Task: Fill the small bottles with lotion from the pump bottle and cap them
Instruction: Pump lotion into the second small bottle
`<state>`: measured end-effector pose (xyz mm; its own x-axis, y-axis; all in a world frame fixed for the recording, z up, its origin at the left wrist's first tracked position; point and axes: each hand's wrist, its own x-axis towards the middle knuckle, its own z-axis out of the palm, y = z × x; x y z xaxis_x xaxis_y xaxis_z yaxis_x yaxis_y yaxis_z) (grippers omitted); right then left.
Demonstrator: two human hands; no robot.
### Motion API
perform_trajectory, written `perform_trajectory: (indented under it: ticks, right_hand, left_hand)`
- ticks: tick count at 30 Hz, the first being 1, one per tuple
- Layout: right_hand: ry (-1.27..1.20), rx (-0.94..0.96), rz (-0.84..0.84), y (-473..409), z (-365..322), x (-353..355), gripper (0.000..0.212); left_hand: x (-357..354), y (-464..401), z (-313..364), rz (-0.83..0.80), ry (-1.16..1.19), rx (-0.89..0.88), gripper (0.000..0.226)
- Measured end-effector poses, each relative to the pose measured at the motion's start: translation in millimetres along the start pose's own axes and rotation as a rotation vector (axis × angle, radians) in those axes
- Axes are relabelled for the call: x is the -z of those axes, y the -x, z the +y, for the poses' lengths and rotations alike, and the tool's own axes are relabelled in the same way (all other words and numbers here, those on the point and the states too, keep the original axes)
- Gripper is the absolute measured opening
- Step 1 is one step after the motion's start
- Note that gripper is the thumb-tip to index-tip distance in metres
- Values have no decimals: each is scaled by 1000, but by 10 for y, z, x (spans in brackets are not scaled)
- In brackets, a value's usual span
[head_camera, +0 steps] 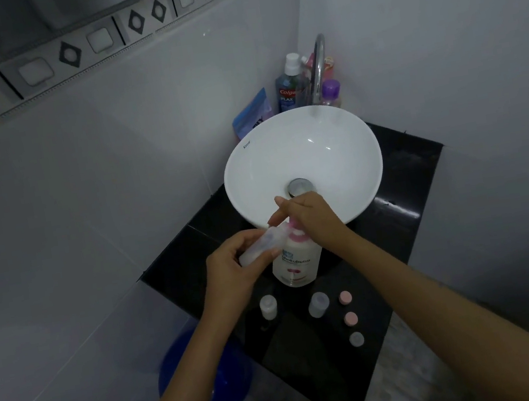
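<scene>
A white pump bottle (295, 264) with a pink collar stands on the black counter (402, 185) in front of the sink. My right hand (307, 217) rests on top of its pump head, fingers fairly straight. My left hand (235, 267) holds a small clear bottle (263, 244) tilted on its side, mouth up against the pump's nozzle. Two more small bottles (268, 307) (318, 304) stand upright nearer me. Three loose caps lie at the right: two pink (345, 297) (350, 318) and one grey (356, 339).
A white basin (252, 174) with a chrome tap (318, 67) fills the counter's back. Mouthwash (287, 89), a purple-capped bottle (331, 92) and a blue packet (253, 113) crowd the corner behind it. Tiled walls close in left and right. A blue bucket (194, 378) sits below left.
</scene>
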<state>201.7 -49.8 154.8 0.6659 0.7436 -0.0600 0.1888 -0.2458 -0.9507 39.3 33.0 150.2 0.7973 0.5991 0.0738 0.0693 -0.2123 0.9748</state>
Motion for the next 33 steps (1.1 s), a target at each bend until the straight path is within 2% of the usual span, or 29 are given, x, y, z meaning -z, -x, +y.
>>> perform_trajectory:
  ticks: [3,8,13,19,25,30,33]
  right_hand:
    - [53,28,10,-26,-77,40,42]
    - [3,-1,41,-16,-32,9,43]
    - [27,-48,-10,19,49,-35,42]
    - [93,-24,-19,0,-130,62,40]
    - [-20,-38,56,17,-70,-9,43]
    - [-75,-117,26,36,21,-55,42]
    - [53,-57,7,12,-49,5,41]
  left_hand:
    - [13,0,63,3,13,-36,34]
    - [-4,1,71,-1,30,-25,40]
    - [-31,16,2,-8,28,17,35]
    - [-2,5,110,10,49,-25,44]
    - [-12,-10,83,2,20,-5,47]
    - [-41,2,-8,2,10,42,35]
    - [-30,1,39,8,18,18,35]
